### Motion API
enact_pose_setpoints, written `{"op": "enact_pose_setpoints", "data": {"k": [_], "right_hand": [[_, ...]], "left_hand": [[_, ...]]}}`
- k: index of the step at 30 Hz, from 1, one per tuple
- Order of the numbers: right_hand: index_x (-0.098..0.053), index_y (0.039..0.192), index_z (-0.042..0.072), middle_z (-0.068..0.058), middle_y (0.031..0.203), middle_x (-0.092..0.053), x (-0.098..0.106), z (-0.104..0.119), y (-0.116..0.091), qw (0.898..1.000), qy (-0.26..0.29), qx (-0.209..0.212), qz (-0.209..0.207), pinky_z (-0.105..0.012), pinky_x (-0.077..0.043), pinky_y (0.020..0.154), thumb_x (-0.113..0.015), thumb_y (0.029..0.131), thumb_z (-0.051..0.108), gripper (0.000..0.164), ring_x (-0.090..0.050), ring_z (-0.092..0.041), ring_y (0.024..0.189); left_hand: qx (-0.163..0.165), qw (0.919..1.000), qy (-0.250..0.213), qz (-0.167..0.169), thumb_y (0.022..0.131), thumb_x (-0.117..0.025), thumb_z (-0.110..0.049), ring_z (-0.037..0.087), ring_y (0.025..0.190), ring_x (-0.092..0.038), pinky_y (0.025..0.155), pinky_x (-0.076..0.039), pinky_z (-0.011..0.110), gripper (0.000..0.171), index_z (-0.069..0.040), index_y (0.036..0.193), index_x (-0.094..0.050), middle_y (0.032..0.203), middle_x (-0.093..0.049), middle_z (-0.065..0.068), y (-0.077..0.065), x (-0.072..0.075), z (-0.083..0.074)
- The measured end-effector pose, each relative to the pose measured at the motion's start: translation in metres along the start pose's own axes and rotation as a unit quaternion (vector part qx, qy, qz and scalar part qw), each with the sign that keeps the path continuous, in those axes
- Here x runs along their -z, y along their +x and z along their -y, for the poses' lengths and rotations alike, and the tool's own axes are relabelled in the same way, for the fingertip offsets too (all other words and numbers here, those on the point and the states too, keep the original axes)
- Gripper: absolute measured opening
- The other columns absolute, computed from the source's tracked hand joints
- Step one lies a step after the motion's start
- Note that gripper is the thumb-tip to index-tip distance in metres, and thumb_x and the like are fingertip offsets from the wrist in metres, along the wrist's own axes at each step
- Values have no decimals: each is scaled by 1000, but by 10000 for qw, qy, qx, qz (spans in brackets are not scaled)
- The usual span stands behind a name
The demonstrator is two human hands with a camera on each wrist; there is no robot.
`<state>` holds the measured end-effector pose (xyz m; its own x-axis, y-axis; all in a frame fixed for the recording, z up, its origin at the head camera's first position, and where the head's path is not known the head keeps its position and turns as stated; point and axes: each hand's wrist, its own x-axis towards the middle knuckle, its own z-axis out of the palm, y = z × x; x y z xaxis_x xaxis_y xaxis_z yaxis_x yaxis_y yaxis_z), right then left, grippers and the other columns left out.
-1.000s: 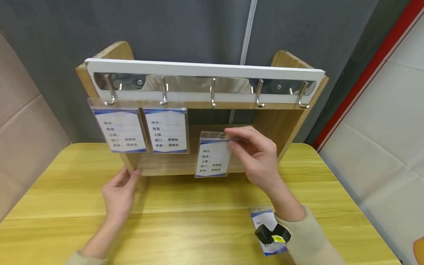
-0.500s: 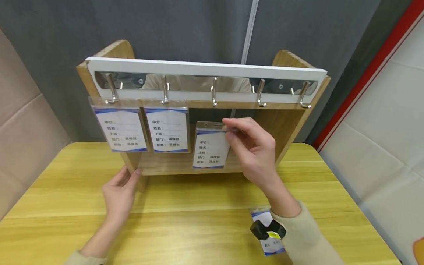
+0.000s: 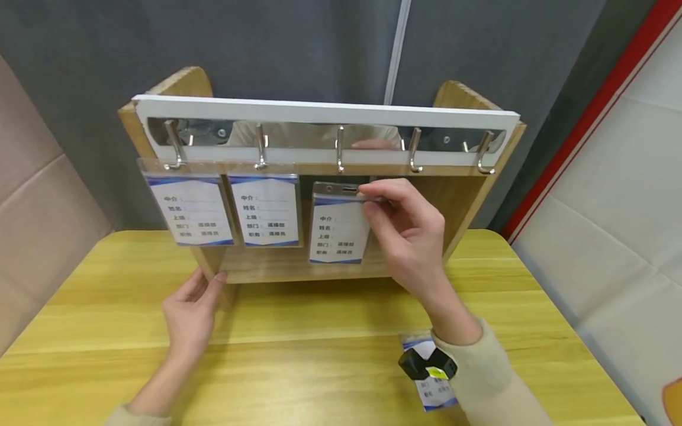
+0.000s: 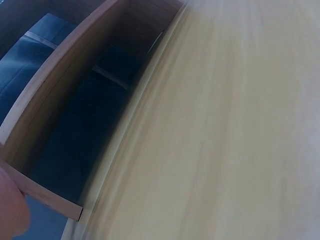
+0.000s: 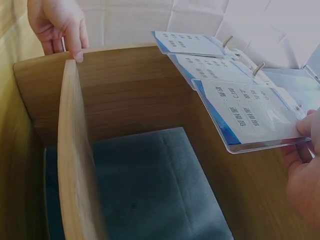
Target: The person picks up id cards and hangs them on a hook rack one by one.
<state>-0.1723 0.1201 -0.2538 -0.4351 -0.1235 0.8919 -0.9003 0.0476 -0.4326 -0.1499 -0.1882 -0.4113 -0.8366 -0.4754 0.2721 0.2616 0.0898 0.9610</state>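
My right hand [image 3: 407, 236] pinches a clear badge holder [image 3: 338, 234] by its upper right corner, thumb in front. The badge hangs upright, its slotted top edge just below the middle hook [image 3: 340, 151] and apart from it. Two similar badges, the left badge [image 3: 189, 210] and the second badge [image 3: 264, 210], hang from the two leftmost hooks. My left hand [image 3: 190, 313] grips the lower left side of the wooden shelf [image 3: 288, 272], thumb on its front edge; the right wrist view shows this left hand [image 5: 60, 25] from the far side.
Another badge [image 3: 434, 393] lies on the table [image 3: 298, 367], partly covered by my right wrist's camera [image 3: 426, 364]. Two bare hooks, the fourth hook [image 3: 414, 151] and the last hook [image 3: 485, 152], stick out from the white rail [image 3: 319, 110]. A grey wall panel [image 3: 298, 53] stands behind.
My right hand has raised the badge from lower in front of the shelf to just under the middle hook, slightly leftward. The left hand has stayed on the shelf's side.
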Motion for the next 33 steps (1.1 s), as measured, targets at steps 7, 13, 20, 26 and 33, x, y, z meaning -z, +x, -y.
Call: {"op": "enact_pose_setpoints", "data": {"k": [7, 13, 20, 26, 33], "right_hand": [[-66, 108, -14, -21, 106, -69, -4, 1, 8, 9997, 4, 158, -170, -28, -61, 84, -61, 91, -20, 19, -65, -24, 99], [-67, 109, -15, -21, 108, -68, -8, 3, 15, 9992, 61, 356, -166, -32, -61, 90, -59, 91, -19, 20, -65, -26, 103], [-65, 114, -17, -23, 113, -67, -11, 4, 18, 9993, -59, 358, -121, -34, -61, 94, -59, 92, -19, 22, -64, -24, 107], [-65, 116, -17, -24, 117, -67, -13, 4, 20, 9992, -99, 362, -136, -37, -60, 97, -59, 93, -19, 24, -64, -25, 111], [-65, 118, -16, -24, 117, -67, -14, 5, 20, 9991, -193, 356, -155, -38, -60, 98, -58, 94, -18, 25, -64, -24, 111]], "left_hand": [[-3, 10000, 5, 18, 94, -74, -1, 0, 105, -68, 88, -56, 17, 41, -2, 133, -64, 132, -59, 24, 1, 0, 1], [16, 10000, -22, 15, 94, -73, 0, 0, 104, -68, 89, -56, 18, 40, -1, 133, -64, 132, -59, 24, 1, 0, 0], [70, 10000, 56, 24, 94, -74, -2, 1, 106, -68, 89, -56, 17, 41, -2, 134, -63, 133, -59, 23, 1, 1, 2], [41, 10000, 10, -2, 94, -74, -1, 0, 104, -68, 89, -56, 18, 41, -1, 134, -63, 133, -59, 24, 1, 1, 2], [172, 9998, -35, 10, 93, -75, -3, 2, 105, -69, 89, -56, 17, 42, -1, 134, -63, 133, -59, 24, 1, 1, 1]]}}
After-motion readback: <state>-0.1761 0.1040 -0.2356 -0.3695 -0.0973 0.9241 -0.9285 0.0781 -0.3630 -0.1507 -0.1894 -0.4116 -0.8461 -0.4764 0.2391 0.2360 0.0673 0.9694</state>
